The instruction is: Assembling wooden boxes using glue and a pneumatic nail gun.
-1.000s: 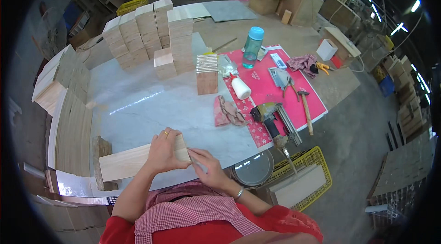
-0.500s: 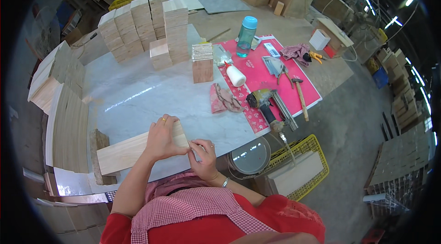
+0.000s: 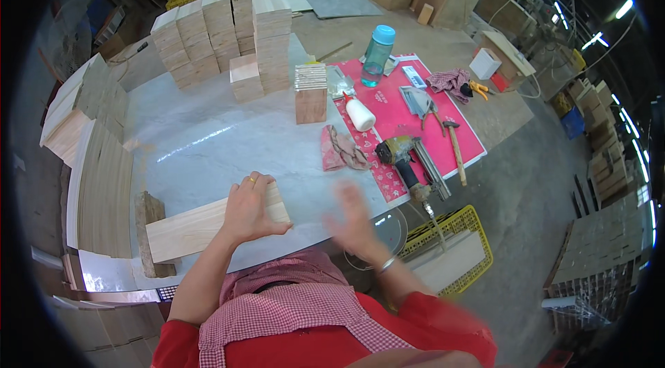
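My left hand (image 3: pixel 249 210) is closed round the right end of a pale wooden board (image 3: pixel 190 228), thumb along its near right corner. The far left end of the board meets a rough wooden block (image 3: pixel 147 233) standing on the table. My right hand (image 3: pixel 355 221) is off the board, over the table's front edge, smeared by motion. I cannot make out its fingers or anything in them. Beyond it lie a crumpled pink cloth (image 3: pixel 341 150) and a nail gun (image 3: pixel 409 165) with its hose attached.
Stacks of wooden blocks (image 3: pixel 271 46) stand at the back, and piled boards (image 3: pixel 104 191) line the left edge. On a pink sheet (image 3: pixel 388 108) lie a white glue bottle (image 3: pixel 360 115), a hammer (image 3: pixel 455 152) and a blue water bottle (image 3: pixel 378 56). A yellow crate (image 3: pixel 478 257) sits below.
My right hand has let go of the board's end and moved right, towards the nail gun. My left hand stays on the board, which has hardly shifted.
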Available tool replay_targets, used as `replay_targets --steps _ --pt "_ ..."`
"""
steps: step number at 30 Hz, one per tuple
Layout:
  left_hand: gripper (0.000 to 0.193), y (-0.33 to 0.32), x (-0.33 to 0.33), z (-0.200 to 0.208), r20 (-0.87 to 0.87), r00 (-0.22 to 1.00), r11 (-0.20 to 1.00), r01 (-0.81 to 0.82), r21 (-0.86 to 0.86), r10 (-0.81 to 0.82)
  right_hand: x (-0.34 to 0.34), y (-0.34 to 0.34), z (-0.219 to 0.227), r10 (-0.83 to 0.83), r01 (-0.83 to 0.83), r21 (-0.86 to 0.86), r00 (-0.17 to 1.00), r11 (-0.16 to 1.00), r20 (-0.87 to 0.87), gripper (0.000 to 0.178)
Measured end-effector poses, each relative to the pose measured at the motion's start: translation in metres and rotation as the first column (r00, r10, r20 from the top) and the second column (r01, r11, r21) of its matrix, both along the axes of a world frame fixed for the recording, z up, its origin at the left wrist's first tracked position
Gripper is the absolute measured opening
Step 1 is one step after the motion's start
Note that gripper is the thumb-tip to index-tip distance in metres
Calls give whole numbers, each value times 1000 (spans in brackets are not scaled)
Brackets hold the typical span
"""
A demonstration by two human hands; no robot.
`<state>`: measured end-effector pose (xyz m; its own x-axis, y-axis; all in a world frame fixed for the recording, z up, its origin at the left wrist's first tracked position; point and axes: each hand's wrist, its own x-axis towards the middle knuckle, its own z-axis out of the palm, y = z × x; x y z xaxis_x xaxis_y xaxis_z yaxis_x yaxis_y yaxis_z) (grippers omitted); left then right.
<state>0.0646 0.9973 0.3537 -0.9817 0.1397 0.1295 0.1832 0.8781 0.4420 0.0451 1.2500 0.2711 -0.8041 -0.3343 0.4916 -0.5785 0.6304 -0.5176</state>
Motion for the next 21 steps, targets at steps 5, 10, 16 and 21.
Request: replay_targets --steps 5,10,16,21 --pt "86 2 -3 1 8 1000 1000 3 28 -3 -89 155 -2 -520 486 439 853 756 -48 58" --pt "86 -2 -7 1 0 1000 1000 0 29 0 -92 142 27 -530 360 658 845 661 71 66" --pt "86 -2 2 -2 -13 1000 999 -2 40 2 -108 136 -2 -542 374 591 830 714 129 67" --pt "87 -1 8 -9 20 999 999 -31 38 31 -129 129 37 -600 333 617 745 713 290 54"
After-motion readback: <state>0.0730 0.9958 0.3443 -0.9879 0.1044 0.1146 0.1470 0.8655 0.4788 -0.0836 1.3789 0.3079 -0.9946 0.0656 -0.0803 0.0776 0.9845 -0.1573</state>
